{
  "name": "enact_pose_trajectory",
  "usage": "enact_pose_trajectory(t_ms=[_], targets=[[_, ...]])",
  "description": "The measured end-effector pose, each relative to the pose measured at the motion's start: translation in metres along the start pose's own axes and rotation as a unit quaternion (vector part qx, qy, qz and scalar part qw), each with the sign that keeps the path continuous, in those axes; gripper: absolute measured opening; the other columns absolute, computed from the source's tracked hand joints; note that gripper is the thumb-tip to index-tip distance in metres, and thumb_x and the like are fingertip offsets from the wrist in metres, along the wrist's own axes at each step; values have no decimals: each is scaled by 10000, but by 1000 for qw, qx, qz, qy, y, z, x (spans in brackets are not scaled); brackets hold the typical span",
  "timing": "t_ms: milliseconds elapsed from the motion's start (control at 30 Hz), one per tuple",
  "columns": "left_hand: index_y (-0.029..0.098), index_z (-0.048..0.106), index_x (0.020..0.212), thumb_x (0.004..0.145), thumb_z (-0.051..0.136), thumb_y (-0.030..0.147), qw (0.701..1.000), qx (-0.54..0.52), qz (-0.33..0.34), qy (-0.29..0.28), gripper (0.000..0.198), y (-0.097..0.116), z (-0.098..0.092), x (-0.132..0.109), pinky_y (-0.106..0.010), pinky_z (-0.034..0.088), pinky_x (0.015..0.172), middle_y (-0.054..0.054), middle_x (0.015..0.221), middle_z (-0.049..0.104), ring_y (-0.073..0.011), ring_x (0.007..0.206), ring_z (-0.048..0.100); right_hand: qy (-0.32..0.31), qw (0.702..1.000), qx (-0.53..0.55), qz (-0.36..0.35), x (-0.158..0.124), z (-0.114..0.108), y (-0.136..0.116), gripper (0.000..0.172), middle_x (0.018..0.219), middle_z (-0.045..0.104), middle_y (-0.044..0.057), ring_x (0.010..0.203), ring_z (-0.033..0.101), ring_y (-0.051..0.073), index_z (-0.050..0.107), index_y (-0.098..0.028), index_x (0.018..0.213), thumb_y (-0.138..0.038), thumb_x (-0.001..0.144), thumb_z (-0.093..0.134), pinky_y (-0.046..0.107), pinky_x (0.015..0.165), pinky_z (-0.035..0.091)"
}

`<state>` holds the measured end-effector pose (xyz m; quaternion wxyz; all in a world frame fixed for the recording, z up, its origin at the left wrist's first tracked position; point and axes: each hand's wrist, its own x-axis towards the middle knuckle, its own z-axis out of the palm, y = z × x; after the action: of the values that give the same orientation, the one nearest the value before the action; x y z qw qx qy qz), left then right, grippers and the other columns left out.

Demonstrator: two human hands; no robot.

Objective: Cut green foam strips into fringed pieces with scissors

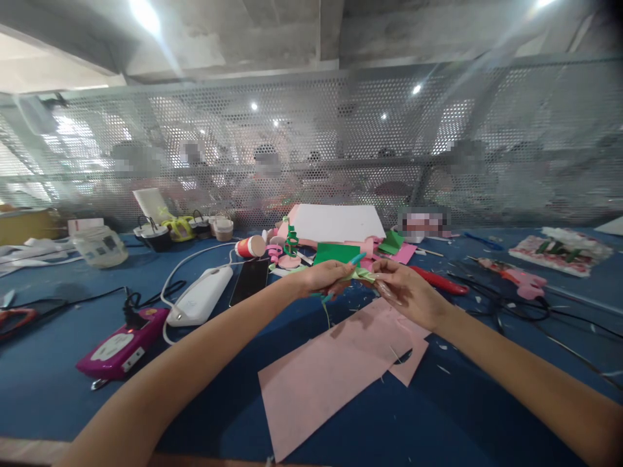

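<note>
Both my hands meet above the blue table (467,415), just beyond a pink paper sheet (321,379). My left hand (324,277) is closed around a thin teal stick (357,259) whose tip pokes up past the fingers. My right hand (406,292) pinches a light green paper strip (363,275) that runs between the two hands. A thin green strand hangs down below my left hand. The fingertips of both hands nearly touch.
Left: a white power bank (200,295), a black phone (249,280), a magenta device (121,344) with cables. Behind: green paper (335,253), a white sheet (335,222), a red cup (250,246), a green paper spiral (291,241). Right: a pink glue gun (516,279), a red-handled tool (438,280). Perforated metal screen beyond.
</note>
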<state>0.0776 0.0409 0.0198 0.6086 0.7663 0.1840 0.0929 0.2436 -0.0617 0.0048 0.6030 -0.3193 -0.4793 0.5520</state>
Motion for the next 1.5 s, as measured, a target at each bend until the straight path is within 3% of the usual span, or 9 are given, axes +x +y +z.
enact_pose_trajectory(t_ms=[100,300,467,567,767,1033,1167,1267,1500], targets=[[158,421,580,796,470,564,1000,14,15,3,462,-2,1,2,-185,188,348,57,352,394,-43,313,302,4,1000,-4,5,0,-2,1,106,691,524,-16,611,482,90,583,-204,716,-194,672,679,229,617,416],[164,486,855,769,572,478,997,-66,-10,-32,336,-1,6,2,-168,190,344,27,549,602,-20,310,264,26,1000,11,-13,0,-6,4,114,703,510,-24,596,447,76,607,-201,730,-160,653,679,201,533,366],[168,524,968,748,624,395,996,-84,4,24,332,-5,6,5,-170,191,356,-25,812,664,9,341,261,31,999,0,-30,3,-9,8,107,741,550,-16,688,526,113,595,-204,733,-173,663,670,263,664,410],[162,550,986,708,668,373,994,-82,26,67,368,-5,7,5,-167,218,367,-13,792,647,5,371,319,37,999,-11,-30,4,-11,10,113,757,563,-4,755,550,136,590,-204,731,-189,656,674,285,725,407],[152,579,971,581,762,342,990,-66,20,121,471,-1,8,5,-159,212,377,29,699,600,-12,433,399,54,998,-29,-21,5,-13,12,126,798,554,4,744,518,127,593,-211,740,-205,652,682,256,646,404],[114,594,838,622,677,520,997,30,-2,73,467,-6,9,5,-172,221,370,-48,777,667,-8,396,315,53,998,-15,-3,4,-11,10,142,745,532,-7,645,474,96,593,-187,749,-196,649,693,234,581,381],[103,600,737,646,641,550,998,38,-22,35,458,-5,10,3,-182,203,367,-49,679,661,-12,378,289,61,998,-10,-3,3,-9,9,140,733,527,-12,620,459,86,605,-190,741,-190,640,701,227,568,372],[110,590,729,600,684,537,998,16,-25,47,457,-4,9,3,-183,185,363,-26,633,643,-13,372,285,62,998,-15,-3,4,-10,9,151,752,549,-11,636,478,94,605,-198,741,-200,632,708,238,577,379],[133,608,928,521,781,411,991,-46,3,125,522,-1,9,5,-166,203,372,46,596,588,-9,391,341,51,998,-26,-15,5,-10,11,129,816,604,14,747,533,137,623,-209,746,-218,639,695,263,630,398]])
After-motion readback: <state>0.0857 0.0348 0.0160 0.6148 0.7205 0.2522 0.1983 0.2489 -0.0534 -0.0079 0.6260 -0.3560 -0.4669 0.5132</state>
